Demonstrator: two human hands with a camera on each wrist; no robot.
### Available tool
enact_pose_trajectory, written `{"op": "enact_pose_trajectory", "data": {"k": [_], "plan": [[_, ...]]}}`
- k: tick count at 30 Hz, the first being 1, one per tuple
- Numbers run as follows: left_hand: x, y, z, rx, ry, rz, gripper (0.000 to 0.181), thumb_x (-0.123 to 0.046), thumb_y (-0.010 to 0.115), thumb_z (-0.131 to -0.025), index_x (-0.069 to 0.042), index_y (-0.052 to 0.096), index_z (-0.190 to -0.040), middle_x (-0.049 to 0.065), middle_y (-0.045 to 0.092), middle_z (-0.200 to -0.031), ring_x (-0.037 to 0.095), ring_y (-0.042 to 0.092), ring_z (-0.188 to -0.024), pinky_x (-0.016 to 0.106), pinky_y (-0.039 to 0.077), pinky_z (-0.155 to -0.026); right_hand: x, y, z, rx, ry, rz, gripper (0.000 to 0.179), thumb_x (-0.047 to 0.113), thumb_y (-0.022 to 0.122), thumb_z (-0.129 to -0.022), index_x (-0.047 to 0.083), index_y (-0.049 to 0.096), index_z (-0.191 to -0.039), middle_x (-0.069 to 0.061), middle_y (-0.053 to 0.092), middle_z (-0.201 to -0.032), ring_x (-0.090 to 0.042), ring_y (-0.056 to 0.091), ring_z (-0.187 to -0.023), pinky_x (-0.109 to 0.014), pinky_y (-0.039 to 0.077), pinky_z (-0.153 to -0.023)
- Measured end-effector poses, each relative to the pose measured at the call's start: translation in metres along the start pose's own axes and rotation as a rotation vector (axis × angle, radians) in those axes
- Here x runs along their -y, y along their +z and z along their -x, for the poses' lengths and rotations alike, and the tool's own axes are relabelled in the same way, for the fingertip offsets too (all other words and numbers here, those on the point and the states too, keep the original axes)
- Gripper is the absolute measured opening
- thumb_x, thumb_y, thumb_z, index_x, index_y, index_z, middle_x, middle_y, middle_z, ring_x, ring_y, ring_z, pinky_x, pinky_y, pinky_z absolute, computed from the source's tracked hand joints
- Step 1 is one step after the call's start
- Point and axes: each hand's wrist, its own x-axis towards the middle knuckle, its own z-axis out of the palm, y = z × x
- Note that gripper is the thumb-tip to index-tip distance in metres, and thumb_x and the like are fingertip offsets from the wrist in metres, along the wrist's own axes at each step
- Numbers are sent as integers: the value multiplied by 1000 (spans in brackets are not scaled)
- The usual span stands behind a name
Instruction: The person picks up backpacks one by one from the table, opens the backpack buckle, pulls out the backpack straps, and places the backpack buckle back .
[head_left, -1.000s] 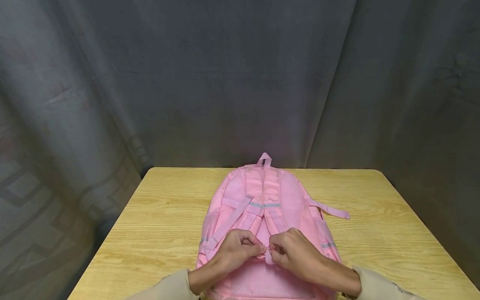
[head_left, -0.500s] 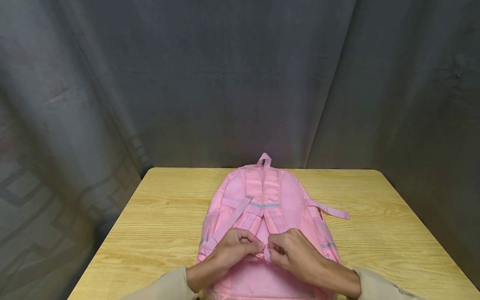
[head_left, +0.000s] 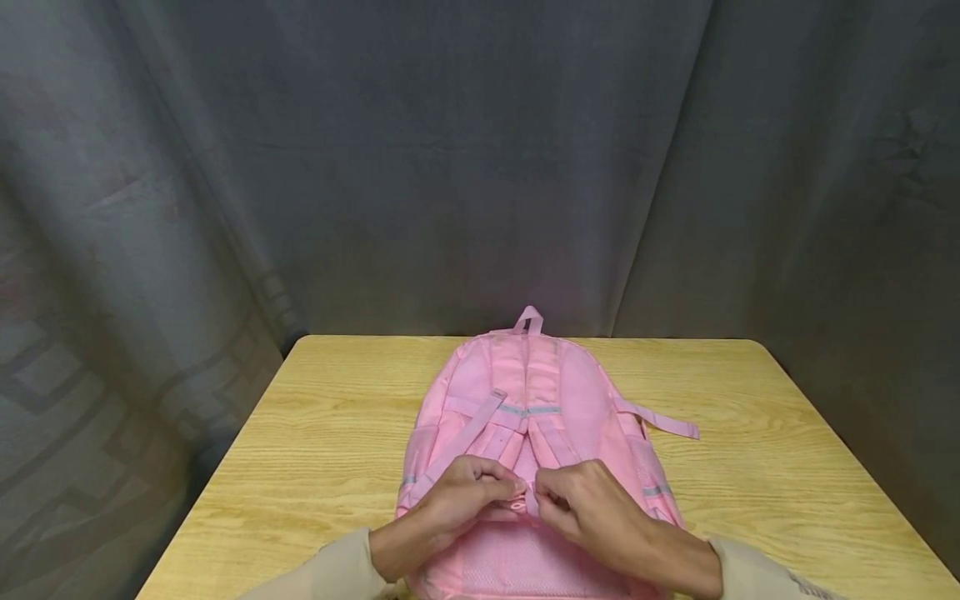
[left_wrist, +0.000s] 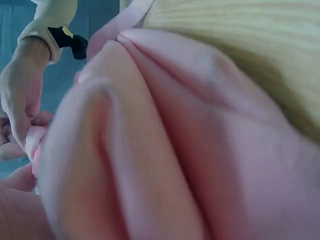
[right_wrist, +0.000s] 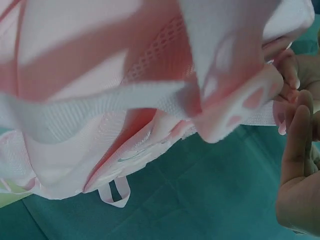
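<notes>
A pink backpack (head_left: 525, 558) lies with its back panel and shoulder straps facing up. Over its middle, the left hand (head_left: 459, 500) pinches a small pink buckle (head_left: 517, 505) between thumb and forefinger; a loop-shaped part shows below the fingertips. Just to the right, the right hand (head_left: 592, 504) pinches a short pink strap (head_left: 532, 500), its other fingers curled in. The two sets of fingertips are close together. In the left wrist view, backpack fabric (left_wrist: 150, 150) covers most of the picture, and a pink piece (left_wrist: 36, 165) shows between the hands.
The wooden table (head_left: 330, 417) extends on both sides of the backpack. One loose webbing strap (head_left: 660, 418) sticks out to the right; another (head_left: 465, 437) lies slanting across the left side. A top handle (head_left: 529, 318) points to the back, before a grey curtain (head_left: 450, 167).
The left hand has shifted slightly left, widening the gap to the right fingertips and showing more of the buckle's loop. The right hand and backpack have barely moved.
</notes>
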Motion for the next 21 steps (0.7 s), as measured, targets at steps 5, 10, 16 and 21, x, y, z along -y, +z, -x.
{"op": "enact_pose_trajectory", "data": {"k": [5, 10, 16, 21], "plan": [[-3, 1, 0, -1, 21, -46, 15, 2, 68, -86, 14, 64, -94, 8, 70, -76, 14, 70, -69, 32, 62, -72, 0, -2, 0, 35, 83, 13, 30, 0, 69, -73, 25, 55, -65, 25, 44, -56, 17, 29, -55, -3, 29, -44], [-4, 4, 2, -8, 69, -173, 18, -2, 76, -81, 10, 68, -92, 11, 73, -77, 14, 70, -68, 31, 62, -71, 0, -8, -3, 140, 207, 3, 24, 3, 69, -75, 23, 60, -65, 24, 52, -56, 16, 36, -54, -7, 36, -46], [-2, 6, 5, -8, 178, -340, 17, -4, 77, -78, 7, 71, -89, 14, 74, -78, 12, 69, -68, 23, 59, -65, -1, -14, -8, 284, 306, -54, 18, 6, 71, -78, 19, 65, -67, 18, 61, -59, 10, 46, -56, -14, 43, -51], [-1, 8, 7, -26, 237, -409, 14, -7, 80, -79, 3, 73, -86, 13, 74, -79, 12, 70, -70, 21, 58, -62, -2, -15, -10, 341, 354, -92, 22, 4, 70, -78, 20, 62, -63, 21, 52, -55, 8, 39, -53, -16, 38, -47]]}}
